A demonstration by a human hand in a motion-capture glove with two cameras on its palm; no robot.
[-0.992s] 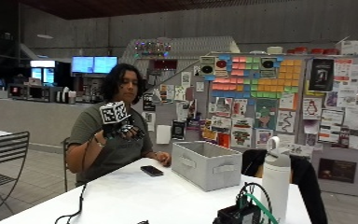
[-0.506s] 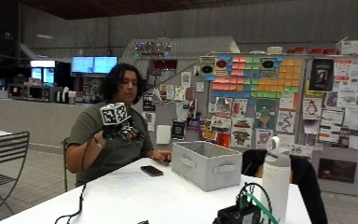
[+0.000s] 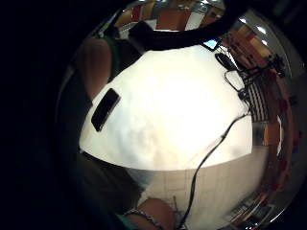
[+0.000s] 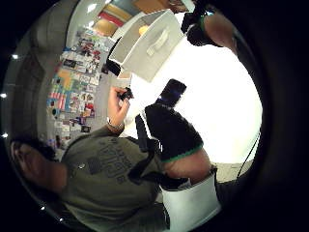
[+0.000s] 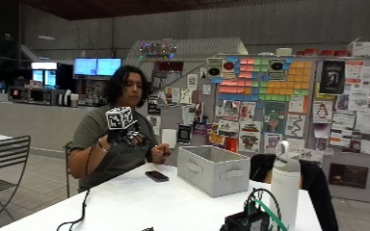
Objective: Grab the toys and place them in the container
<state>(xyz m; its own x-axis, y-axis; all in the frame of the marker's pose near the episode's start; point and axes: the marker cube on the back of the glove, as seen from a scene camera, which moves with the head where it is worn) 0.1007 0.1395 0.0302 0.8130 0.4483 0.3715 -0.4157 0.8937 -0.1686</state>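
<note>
We see the gloved right hand (image 5: 122, 137) raised at chest height, left of centre; its fingers we cannot tell. The bare hand (image 5: 161, 153) pinches a small dark toy (image 4: 126, 93) beside the grey container (image 5: 212, 169), mid-frame, a phone (image 5: 157, 176) nearby on the white table (image 5: 140, 207).

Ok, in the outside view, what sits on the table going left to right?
Black cable → phone → grey container → black device with wires → white bottle.
</note>
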